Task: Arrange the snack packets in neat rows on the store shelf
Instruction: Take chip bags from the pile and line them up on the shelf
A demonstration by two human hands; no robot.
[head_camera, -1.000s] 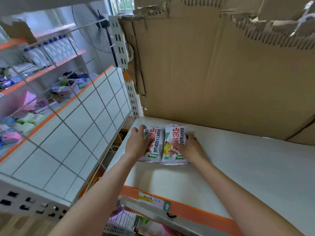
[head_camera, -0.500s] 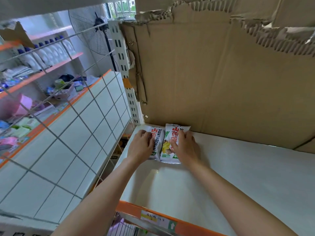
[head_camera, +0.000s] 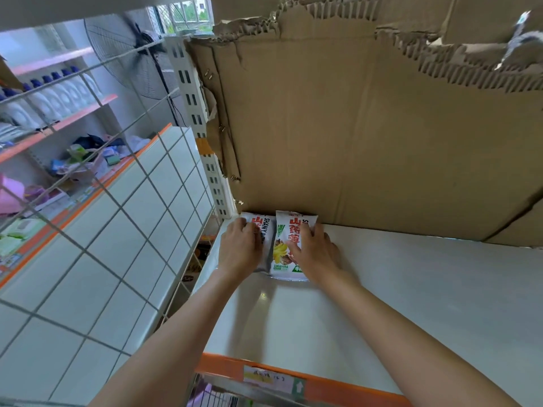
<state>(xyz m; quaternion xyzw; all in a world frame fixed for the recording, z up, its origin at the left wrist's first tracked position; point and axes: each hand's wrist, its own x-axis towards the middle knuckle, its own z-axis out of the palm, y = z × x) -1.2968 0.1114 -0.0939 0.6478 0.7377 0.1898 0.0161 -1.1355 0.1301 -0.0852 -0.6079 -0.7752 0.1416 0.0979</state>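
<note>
At centre frame, two snack packets (head_camera: 286,245) sit side by side against the cardboard backing (head_camera: 367,142).
Left hand (head_camera: 239,249) and right hand (head_camera: 316,251) each press one flat, fingers spread; long axes point at the backing.

Pretty clearly a small shop: white metal shelves (head_camera: 411,304) with orange price strips (head_camera: 293,380), rows of blue-capped bottles (head_camera: 50,98) across the aisle, wire dividers (head_camera: 97,183) (cardboard (head_camera: 352,136) lining the back, budget vibes).
</note>
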